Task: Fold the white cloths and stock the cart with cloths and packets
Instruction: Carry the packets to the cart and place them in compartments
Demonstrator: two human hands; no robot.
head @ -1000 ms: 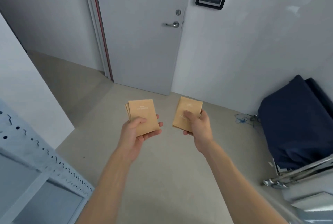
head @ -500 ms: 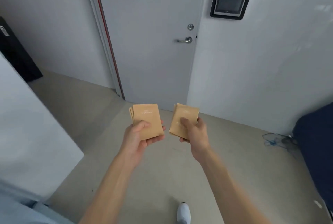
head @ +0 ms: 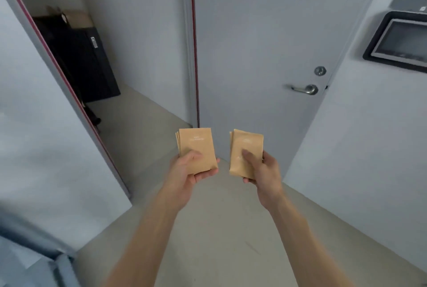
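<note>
Single head-worn wide-angle cam, looked forward and down. Hands (head: 226, 171) sat near, low centre, forearms entering from the bottom edge. Closed door (head: 265, 60) faced it just beyond; floor (head: 219, 229) filled the near field. No second view.

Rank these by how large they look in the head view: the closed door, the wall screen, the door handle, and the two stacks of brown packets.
1. Closed door, by far the largest.
2. Wall screen, partly cut off at the frame edge.
3. Left stack of packets and right stack of packets: alike, no ranking; nearness enlarges them.
4. Door handle, smallest.
</note>
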